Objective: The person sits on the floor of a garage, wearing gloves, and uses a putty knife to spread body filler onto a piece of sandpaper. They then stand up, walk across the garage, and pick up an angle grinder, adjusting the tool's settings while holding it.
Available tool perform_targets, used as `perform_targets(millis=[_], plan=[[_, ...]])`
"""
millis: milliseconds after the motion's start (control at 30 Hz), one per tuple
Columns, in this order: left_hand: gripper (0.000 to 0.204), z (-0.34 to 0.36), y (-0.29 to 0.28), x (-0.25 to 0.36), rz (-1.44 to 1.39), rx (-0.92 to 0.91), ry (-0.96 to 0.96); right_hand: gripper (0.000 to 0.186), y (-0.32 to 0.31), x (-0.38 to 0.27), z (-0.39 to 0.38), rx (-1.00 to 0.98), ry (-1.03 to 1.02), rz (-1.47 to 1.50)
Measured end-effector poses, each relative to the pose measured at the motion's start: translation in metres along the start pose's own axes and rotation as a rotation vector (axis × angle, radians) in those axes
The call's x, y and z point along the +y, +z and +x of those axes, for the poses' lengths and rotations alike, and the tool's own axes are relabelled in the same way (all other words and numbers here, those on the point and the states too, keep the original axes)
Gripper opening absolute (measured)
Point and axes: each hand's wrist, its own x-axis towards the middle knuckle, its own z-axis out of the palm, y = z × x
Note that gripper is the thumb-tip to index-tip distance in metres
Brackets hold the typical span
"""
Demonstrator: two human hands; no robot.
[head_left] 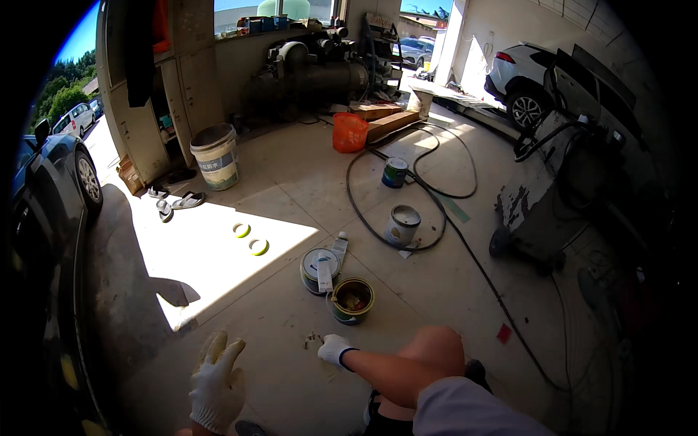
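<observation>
Fingers (218, 347) of the gloved left hand (215, 385) are spread apart and hold nothing, hovering low over the concrete floor (276, 370) at about seven o'clock in the frame. Beside it, toward the centre, the gloved right hand (335, 349) reaches down to the floor with its fingers curled together next to a small scatter of dark bits (313, 338); whether it pinches anything cannot be told.

An open paint can (351, 300), its inside smeared yellow and brown, stands just beyond the right hand at roughly one o'clock from its fingertips, making the right hand clearly the nearer of the two. Touching it on the left is a second can (318, 269), with a pale tube (325, 275) resting across its top, long axis running near twelve-to-six. A squeezed tube (339, 247) lies just behind.

Farther left, two rolls of yellow-green tape (249, 238) sit in a patch of hard sunlight. A large white bucket (216, 155) and sandals (177, 201) are near the cabinet at ten o'clock, beside a dark parked car (43, 218).

To the right, a black hose (429, 192) loops around two more cans (402, 224), with an orange basket (350, 132) behind and a white car (523, 76) at two o'clock in the open garage.
</observation>
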Motion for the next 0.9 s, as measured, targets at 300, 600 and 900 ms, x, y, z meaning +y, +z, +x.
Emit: perform_targets(millis=[300, 600, 900], plan=[[0.064, 0.001, -0.002, 0.011, 0.091, -0.377, 0.060, 0.068, -0.071, -0.010, -0.018, 0.407, 0.228, 0.193], [0.060, 0.013, 0.011, -0.004, 0.098, -0.581, 0.215, 0.052, -0.068, -0.119, -0.123, 0.118, -0.665, 0.349], [0.059, 0.056, 0.055, -0.042, -0.024, -0.773, 0.283, 0.054, -0.090, -0.139, -0.125, 0.070, -0.598, 0.407]])
